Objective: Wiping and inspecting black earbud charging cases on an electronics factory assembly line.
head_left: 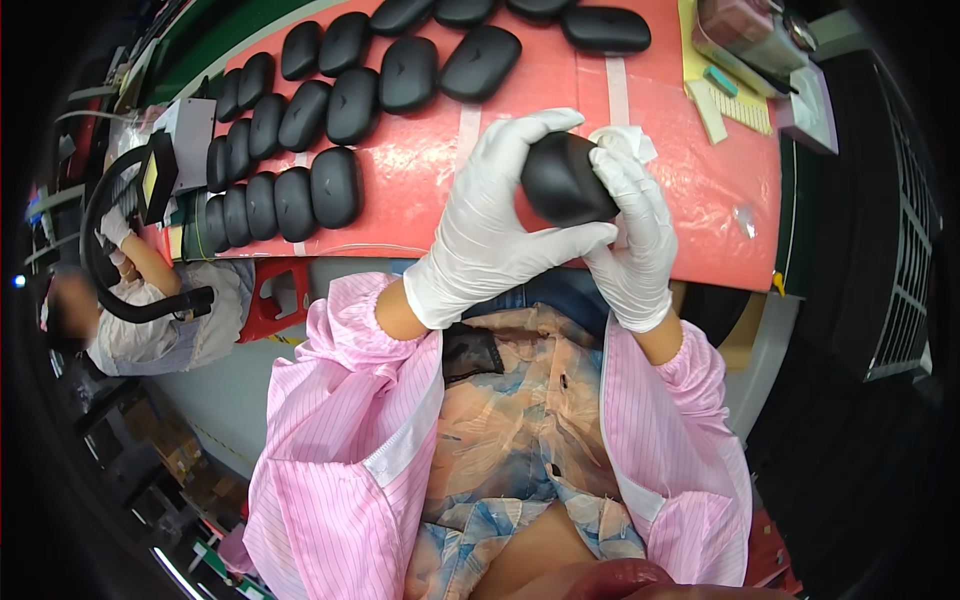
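In white gloves, both my hands hold a smooth black rounded case [562, 180] above the red table top. My left hand [480, 225] curves round its left side, fingers over the far end and thumb along the near edge. On the other side, the fingers of my right hand [637, 225] press against its surface. A white cloth [638, 140] shows beside the right fingertips; how it is held is partly hidden. Several similar black cases [408, 75] lie in rows on the table, left of my hands and beyond them.
The red-covered table [700, 215] has pale tape strips. At the far right are a clear container [748, 35], a yellow sheet [745, 110] and a pale bar [708, 112]. A lamp with a bent black arm [95, 235] stands left, near a seated co-worker [170, 315].
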A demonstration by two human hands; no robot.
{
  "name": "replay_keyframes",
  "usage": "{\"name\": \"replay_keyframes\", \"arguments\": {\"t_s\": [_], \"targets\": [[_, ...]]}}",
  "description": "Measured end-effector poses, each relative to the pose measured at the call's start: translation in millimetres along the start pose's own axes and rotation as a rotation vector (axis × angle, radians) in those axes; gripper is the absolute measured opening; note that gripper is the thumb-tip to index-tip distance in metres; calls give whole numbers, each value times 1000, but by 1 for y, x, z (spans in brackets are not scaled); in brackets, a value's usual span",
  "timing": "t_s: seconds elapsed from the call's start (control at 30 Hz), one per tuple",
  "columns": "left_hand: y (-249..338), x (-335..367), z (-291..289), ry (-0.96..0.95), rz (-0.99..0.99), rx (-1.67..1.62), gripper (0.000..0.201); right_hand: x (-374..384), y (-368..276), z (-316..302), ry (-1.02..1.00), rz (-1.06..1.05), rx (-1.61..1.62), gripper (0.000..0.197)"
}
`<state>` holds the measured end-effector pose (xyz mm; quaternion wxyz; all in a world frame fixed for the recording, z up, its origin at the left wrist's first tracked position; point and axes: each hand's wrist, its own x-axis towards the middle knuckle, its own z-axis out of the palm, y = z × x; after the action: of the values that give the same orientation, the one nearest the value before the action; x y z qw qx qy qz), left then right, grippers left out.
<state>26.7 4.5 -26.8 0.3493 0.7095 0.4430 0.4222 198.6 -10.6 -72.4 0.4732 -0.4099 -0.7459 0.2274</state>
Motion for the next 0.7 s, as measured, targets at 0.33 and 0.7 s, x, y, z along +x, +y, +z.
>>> {"name": "replay_keyframes", "arguments": {"t_s": [0.33,0.7], "targets": [[-18,25,-12,-92,-336,-453,29,-10,3,0,-50,277,451,61],[-20,203,-32,-470,202,611,41,-5,85,-120,589,644,-79,37]]}}
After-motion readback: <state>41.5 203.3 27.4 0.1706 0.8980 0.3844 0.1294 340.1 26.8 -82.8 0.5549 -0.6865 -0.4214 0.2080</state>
